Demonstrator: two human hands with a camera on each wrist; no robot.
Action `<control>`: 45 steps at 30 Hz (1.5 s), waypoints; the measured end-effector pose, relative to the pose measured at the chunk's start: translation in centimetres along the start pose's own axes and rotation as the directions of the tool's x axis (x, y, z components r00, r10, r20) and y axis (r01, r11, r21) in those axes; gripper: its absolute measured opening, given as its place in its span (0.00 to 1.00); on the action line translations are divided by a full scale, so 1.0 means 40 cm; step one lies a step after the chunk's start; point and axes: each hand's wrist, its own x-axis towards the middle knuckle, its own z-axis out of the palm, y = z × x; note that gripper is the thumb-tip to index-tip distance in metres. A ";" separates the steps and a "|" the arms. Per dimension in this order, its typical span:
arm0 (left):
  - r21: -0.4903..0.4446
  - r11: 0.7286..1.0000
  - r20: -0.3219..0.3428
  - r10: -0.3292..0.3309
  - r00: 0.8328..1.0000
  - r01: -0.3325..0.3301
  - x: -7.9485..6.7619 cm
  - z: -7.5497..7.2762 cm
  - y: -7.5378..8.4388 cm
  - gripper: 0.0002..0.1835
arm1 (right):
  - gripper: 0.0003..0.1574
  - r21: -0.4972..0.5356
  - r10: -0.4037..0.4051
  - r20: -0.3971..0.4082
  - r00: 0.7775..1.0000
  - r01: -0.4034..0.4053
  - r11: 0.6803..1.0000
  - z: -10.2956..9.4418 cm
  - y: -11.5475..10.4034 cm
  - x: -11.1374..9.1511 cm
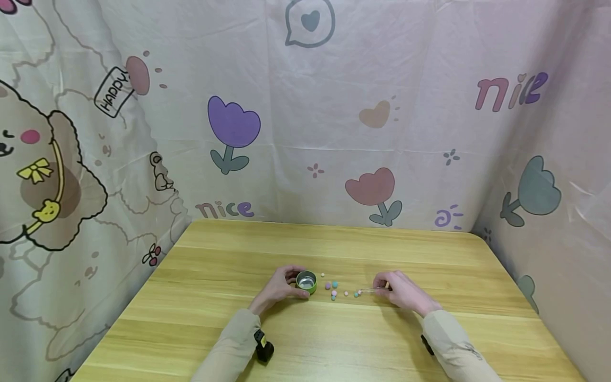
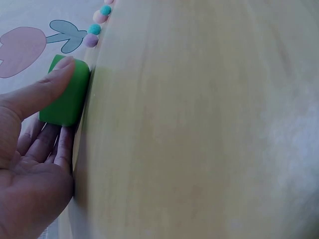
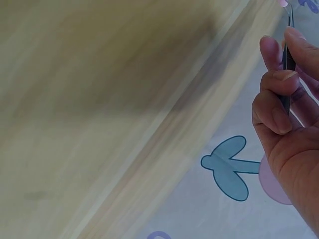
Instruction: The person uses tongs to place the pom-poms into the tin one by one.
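Observation:
In the head view my left hand (image 1: 279, 289) holds a small round green tin (image 1: 312, 289) upright on the table, its top open and its inside silvery. The left wrist view has the thumb on the near side of the green tin (image 2: 67, 97) and the fingers around its far side. My right hand (image 1: 403, 291) grips dark-handled tweezers (image 3: 288, 59) between thumb and fingers. Their thin tips point left, right at a small pink ball (image 1: 360, 292), with a teal ball (image 1: 356, 295) beside it. Inside the tin no balls show.
Several small pastel balls lie between the hands, among them a purple ball (image 1: 328, 286), a blue ball (image 1: 335, 285) and a pale ball (image 1: 322, 275) farther back. They rest on a wooden table (image 1: 305, 345). A printed curtain (image 1: 305, 116) hangs behind and along the sides.

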 end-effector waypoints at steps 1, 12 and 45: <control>-0.001 1.000 0.002 0.001 1.000 -0.001 0.000 0.000 0.000 0.35 | 0.05 0.005 0.001 -0.002 1.000 -0.001 1.000 -0.001 -0.001 0.000; -0.009 1.000 0.013 0.005 1.000 -0.005 -0.002 -0.002 -0.001 0.35 | 0.03 0.034 -0.012 -0.029 0.999 0.013 0.999 0.000 -0.015 0.000; -0.021 1.000 0.013 0.021 1.000 -0.021 -0.003 0.002 0.003 0.35 | 0.03 0.095 -0.051 -0.040 0.998 0.054 0.994 0.017 -0.120 0.078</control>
